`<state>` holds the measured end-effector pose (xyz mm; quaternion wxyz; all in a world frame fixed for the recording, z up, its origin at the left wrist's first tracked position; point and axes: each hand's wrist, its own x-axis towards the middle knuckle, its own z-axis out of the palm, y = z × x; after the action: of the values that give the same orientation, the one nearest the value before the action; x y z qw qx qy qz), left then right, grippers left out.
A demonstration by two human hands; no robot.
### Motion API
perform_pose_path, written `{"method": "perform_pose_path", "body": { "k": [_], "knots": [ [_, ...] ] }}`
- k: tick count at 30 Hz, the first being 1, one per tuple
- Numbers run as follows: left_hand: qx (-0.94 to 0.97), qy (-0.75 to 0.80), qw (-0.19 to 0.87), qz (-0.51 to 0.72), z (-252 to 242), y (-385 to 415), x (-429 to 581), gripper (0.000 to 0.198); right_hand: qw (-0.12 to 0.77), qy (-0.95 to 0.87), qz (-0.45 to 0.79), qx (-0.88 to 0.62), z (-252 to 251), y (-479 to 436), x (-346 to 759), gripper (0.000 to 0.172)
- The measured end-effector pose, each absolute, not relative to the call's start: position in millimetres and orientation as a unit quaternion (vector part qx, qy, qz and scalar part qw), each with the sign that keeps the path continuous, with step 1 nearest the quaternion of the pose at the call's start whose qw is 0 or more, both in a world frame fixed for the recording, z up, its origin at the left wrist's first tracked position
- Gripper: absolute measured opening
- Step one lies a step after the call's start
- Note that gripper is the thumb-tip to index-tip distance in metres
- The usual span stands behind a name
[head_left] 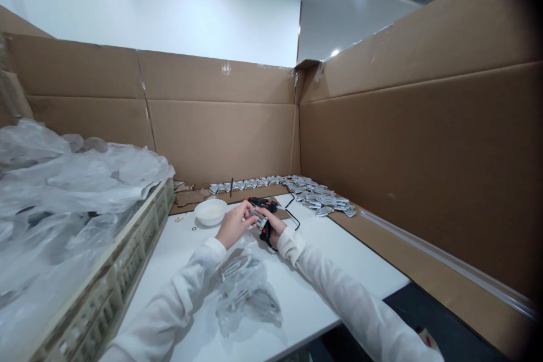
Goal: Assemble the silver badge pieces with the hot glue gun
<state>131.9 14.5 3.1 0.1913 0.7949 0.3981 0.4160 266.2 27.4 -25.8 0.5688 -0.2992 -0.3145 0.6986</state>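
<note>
My left hand pinches a small silvery part at its fingertips, over the white table. My right hand is wrapped round the handle of a black glue gun, whose nozzle end points toward the part. A black cord runs from the gun across the table. Both arms wear white sleeves. A clear plastic bag with more silvery parts lies between my forearms.
A white bowl stands left of my hands. Rows of several finished silvery parts lie on cardboard at the back and right. A beige crate covered with clear plastic sits on the left. Cardboard walls enclose the table.
</note>
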Motion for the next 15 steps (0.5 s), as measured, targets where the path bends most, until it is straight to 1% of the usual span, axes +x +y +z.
{"method": "perform_pose_path", "body": {
  "k": [3,5,6,10,12,15],
  "knots": [
    [0.74,0.452,0.17,0.468,-4,16,135,0.039,0.579,-0.32,0.69,-0.294,-27,28,268,0.012],
    [0.697,0.462,0.205,0.508,-12,18,138,0.049,0.576,-0.331,0.683,-0.302,-27,27,269,0.015],
    [0.676,0.457,0.243,0.525,-15,19,141,0.051,0.579,-0.336,0.676,-0.308,-27,27,269,0.017],
    [0.613,0.372,0.437,0.542,-27,17,151,0.041,0.609,-0.354,0.631,-0.324,-29,28,269,0.025],
    [0.595,0.345,0.474,0.549,-29,16,153,0.038,0.615,-0.368,0.611,-0.337,-31,29,269,0.031],
    [0.575,0.342,0.478,0.569,-32,16,152,0.038,0.615,-0.391,0.58,-0.365,-34,30,268,0.039]
  ]
}}
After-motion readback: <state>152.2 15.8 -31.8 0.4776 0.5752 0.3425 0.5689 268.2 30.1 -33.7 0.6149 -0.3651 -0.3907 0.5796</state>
